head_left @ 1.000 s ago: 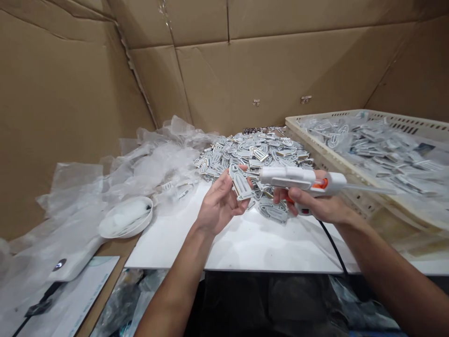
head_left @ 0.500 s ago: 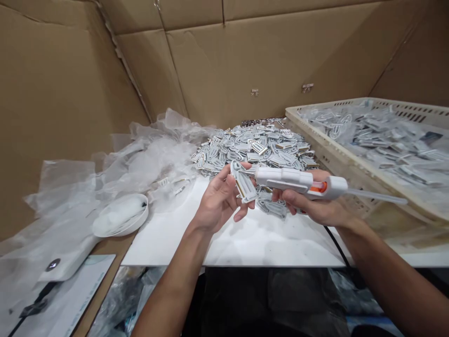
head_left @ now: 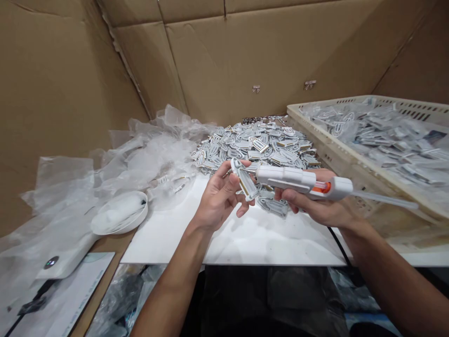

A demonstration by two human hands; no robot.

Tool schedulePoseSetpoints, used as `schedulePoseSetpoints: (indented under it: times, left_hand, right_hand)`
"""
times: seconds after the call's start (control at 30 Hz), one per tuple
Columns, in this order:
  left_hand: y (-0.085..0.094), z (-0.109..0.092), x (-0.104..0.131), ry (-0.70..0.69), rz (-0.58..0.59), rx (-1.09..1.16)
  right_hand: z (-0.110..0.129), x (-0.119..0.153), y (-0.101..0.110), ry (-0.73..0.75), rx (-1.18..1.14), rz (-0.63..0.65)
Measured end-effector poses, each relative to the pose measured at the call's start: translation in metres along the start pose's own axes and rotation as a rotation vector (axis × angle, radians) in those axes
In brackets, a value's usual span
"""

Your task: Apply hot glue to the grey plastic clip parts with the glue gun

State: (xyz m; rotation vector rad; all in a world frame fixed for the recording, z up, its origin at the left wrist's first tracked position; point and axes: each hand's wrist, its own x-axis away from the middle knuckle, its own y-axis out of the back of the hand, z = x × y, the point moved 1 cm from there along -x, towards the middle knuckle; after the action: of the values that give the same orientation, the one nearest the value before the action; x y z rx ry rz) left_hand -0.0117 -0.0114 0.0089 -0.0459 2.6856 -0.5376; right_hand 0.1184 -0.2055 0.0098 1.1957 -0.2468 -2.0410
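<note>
In the head view, my left hand (head_left: 219,196) has its thumb and fingers partly closed around one gray piece (head_left: 245,181), an arched flat part with a gold-toned edge. It stands tilted at my fingertips, its rounded end up, and my lower fingers curl loosely beneath it. My right hand (head_left: 317,206) is wrapped around a white glue gun (head_left: 287,178), fingers curled below its body; the handle is mostly hidden by my grip. The nozzle points at the gray piece from the right, close by my left fingertips; I cannot tell whether it touches. A translucent glue stick (head_left: 386,199) juts from the back of the gun, past my right fingers, and a black cable (head_left: 338,245) runs down below my right wrist.

Just beyond my fingertips spreads a heap of similar parts (head_left: 266,145), a few of them lying below the nozzle, between my hands. Under my fingers is a white board (head_left: 242,245). Left of my left fingers lie clear plastic bags (head_left: 147,157) and, nearer me, a white round-headed device (head_left: 121,224). To the right of my right fingers stands a cream crate (head_left: 333,145) holding bagged parts. Far past all my fingers rises a cardboard wall (head_left: 266,51).
</note>
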Motion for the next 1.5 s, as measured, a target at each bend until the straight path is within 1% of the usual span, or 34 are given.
schedulePoseSetpoints:
  times: [0.1,0.17,0.33,0.53,0.7,0.9,1.07,1.37,1.5]
  left_hand:
    - [0.0,-0.001,0.0,-0.027,-0.006,-0.042]
    - [-0.001,-0.001,0.0,-0.031,-0.011,-0.051]
    - [-0.001,0.0,0.0,-0.024,-0.017,-0.055]
    - [0.001,0.001,0.0,-0.017,-0.009,-0.06]
    - [0.002,0.002,0.001,0.002,-0.005,-0.041]
    - [0.0,0.001,0.001,0.018,0.008,-0.022]
    - [-0.001,-0.001,0.0,0.037,0.005,-0.012]
    - [-0.002,0.0,0.001,0.021,-0.02,-0.036]
    - [0.0,0.001,0.0,-0.003,-0.035,-0.077]
  right_hand:
    - [-0.001,0.0,0.0,-0.005,0.002,0.001]
    - [0.0,-0.001,0.001,0.02,0.047,-0.003]
    - [0.005,-0.002,0.003,0.119,0.209,-0.04]
    - [0.015,-0.006,0.007,0.254,0.288,-0.037]
    - [0.017,-0.006,0.01,0.239,0.299,-0.025]
    - [0.019,-0.007,0.012,0.287,0.3,-0.029]
    - [0.019,-0.007,0.013,0.292,0.313,-0.015]
    - [0.019,-0.006,0.013,0.291,0.289,-0.009]
    - [0.016,-0.003,0.014,0.252,0.273,-0.006]
